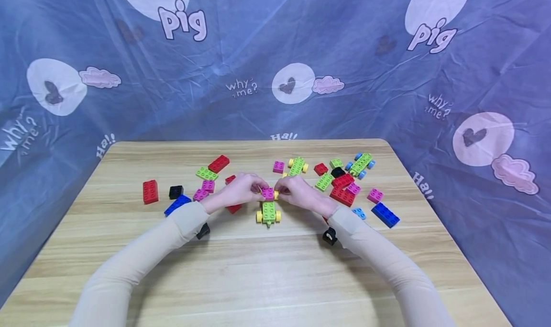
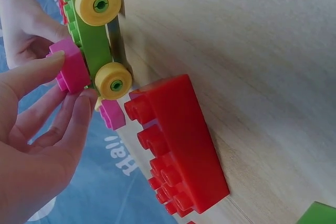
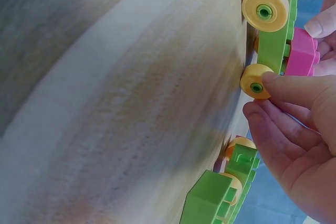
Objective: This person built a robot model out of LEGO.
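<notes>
A lime green toy car base [image 1: 269, 213] with yellow wheels stands on the table between the hands. My left hand [image 1: 247, 190] pinches a magenta building brick [image 2: 73, 66] between thumb and fingers, over the studs at the base's far end. In the left wrist view the brick sits tilted against those studs. My right hand [image 1: 300, 193] steadies the base from the other side, with thumb and fingertips at a far yellow wheel [image 3: 255, 82].
Behind the right hand stands a second green car base [image 1: 297, 166]; a blue-wheeled one [image 1: 360, 164] is at the far right. Loose bricks lie both sides, including a red brick [image 2: 181, 142] near the left hand, a blue brick [image 1: 385, 215] and a black piece [image 1: 329, 236].
</notes>
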`<state>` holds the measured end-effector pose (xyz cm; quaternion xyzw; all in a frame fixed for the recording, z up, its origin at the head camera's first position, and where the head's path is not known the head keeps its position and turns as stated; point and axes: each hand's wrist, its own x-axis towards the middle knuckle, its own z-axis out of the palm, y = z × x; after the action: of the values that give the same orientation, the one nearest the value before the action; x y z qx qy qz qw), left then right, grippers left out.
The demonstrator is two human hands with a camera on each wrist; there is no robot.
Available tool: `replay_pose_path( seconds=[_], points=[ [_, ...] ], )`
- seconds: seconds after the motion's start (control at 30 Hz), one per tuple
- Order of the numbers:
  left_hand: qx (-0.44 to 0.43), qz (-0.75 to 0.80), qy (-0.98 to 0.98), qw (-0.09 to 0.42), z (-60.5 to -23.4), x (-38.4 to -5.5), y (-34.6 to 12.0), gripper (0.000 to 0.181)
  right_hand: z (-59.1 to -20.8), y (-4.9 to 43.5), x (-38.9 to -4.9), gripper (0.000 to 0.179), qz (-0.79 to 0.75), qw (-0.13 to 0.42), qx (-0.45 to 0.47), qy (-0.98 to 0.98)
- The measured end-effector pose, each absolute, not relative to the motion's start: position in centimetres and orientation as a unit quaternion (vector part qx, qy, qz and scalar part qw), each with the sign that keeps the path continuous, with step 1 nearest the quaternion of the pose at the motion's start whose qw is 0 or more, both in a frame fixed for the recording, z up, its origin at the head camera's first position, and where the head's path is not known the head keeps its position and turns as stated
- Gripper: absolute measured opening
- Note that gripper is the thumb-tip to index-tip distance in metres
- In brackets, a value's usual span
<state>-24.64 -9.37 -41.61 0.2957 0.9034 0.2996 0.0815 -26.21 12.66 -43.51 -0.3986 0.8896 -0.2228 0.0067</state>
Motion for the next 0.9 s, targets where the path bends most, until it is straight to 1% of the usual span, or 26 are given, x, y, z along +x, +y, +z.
replay_pose_path(
  seconds=[0.27,0.6,0.9],
  points=[
    [0.303,0.292,0.903,0.086,-41.6,-24.81,-9.32,0.032,-43.56,12.78,-26.26,0.018,-0.228,0.015,-0.392,0.891],
    [0.338,0.257,0.903,0.061,-41.51,-25.14,-9.12,0.031,-43.64,12.8,-26.31,0.019,-0.231,0.017,-0.389,0.892],
    [0.338,0.253,0.904,0.061,-41.46,-25.14,-8.83,0.031,-43.66,12.85,-26.26,0.018,-0.235,0.015,-0.391,0.89]
  ],
)
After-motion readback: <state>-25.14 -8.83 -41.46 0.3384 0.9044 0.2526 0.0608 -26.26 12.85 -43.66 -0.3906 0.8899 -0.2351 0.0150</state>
